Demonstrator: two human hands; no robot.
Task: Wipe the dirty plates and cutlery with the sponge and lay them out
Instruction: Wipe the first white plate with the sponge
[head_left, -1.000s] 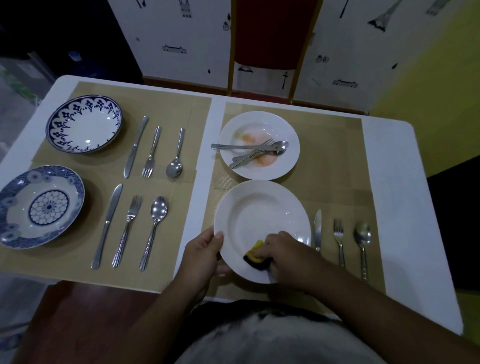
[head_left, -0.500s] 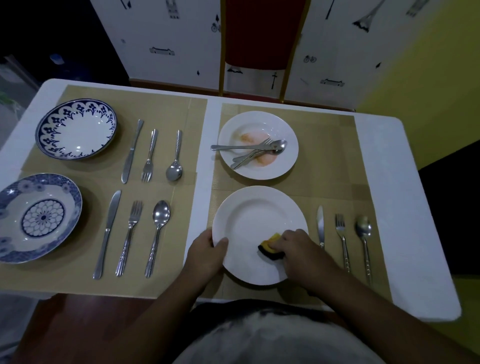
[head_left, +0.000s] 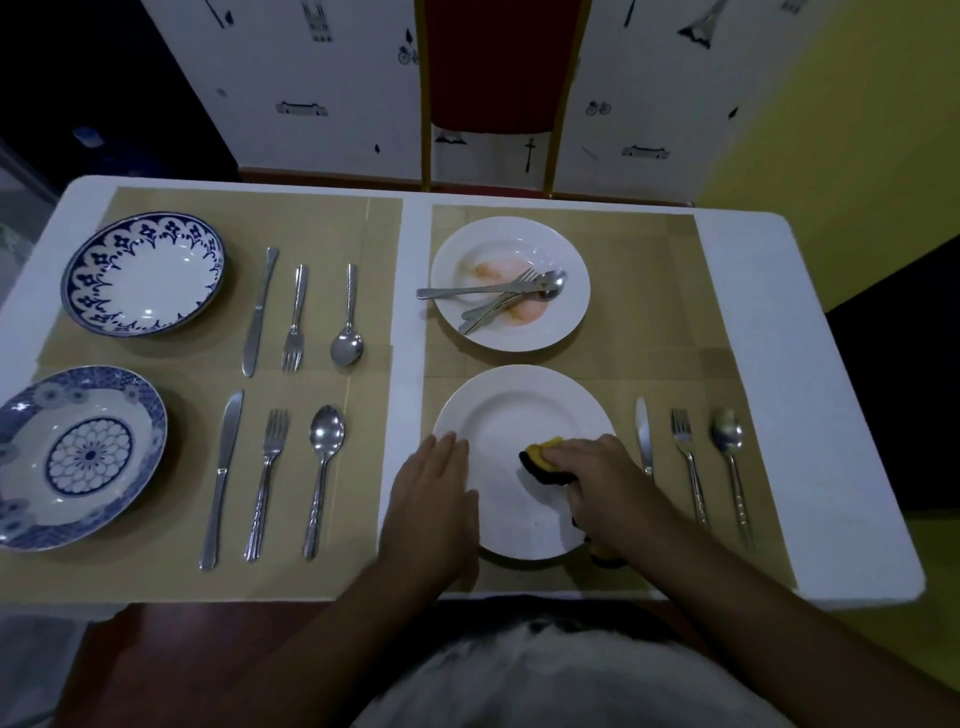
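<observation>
A red chair (head_left: 493, 62) is standing behind the white table (head_left: 753, 312). A left mat (head_left: 322, 218) and a right mat (head_left: 649, 312) are lying side by side, slightly apart, covering most of it.

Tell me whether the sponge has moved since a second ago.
Yes. The sponge has slid away from the near rim of the white plate toward its right middle, farther from the person.

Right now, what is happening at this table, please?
A person wipes the near white plate with a yellow-and-black sponge held in the right hand, while the left hand lies flat on its rim to steady it. Behind it, a stained white plate with used cutlery on it is not yet cleaned.
</observation>
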